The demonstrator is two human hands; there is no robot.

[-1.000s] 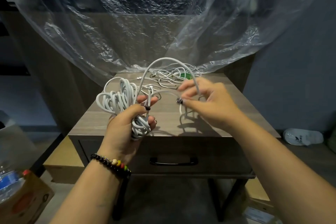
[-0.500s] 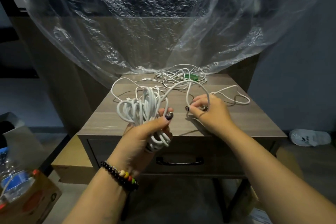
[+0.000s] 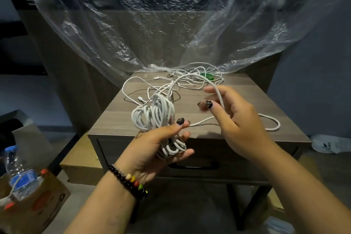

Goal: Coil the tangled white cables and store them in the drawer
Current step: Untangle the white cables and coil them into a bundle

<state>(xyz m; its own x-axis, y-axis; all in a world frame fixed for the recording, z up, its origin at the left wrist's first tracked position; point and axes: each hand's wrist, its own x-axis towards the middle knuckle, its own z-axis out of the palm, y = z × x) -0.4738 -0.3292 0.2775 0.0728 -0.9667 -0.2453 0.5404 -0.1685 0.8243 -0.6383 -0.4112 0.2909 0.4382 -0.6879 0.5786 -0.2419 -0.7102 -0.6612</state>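
My left hand (image 3: 153,144) grips a thick bundle of coiled white cable (image 3: 153,116) above the front edge of the wooden nightstand (image 3: 117,120). From the bundle a loose strand (image 3: 191,77) arches up and over to my right hand (image 3: 233,120), which holds it between thumb and fingers; its tail (image 3: 273,125) loops on the tabletop to the right. A tangle of thinner white cables (image 3: 191,78) lies at the back of the top. The drawer (image 3: 114,150) below is closed, its black handle (image 3: 193,166) partly hidden by my hands.
Clear plastic sheeting (image 3: 171,25) hangs behind the nightstand and touches its back edge. A green object (image 3: 208,76) sits among the far cables. On the floor at left a cardboard box (image 3: 38,207) holds a water bottle (image 3: 20,180). A white bag (image 3: 330,144) lies at right.
My right hand lifted off the tabletop, raising the strand into a high arc toward the bundle. The left hand kept its grip, with the bundle staying near the front edge.
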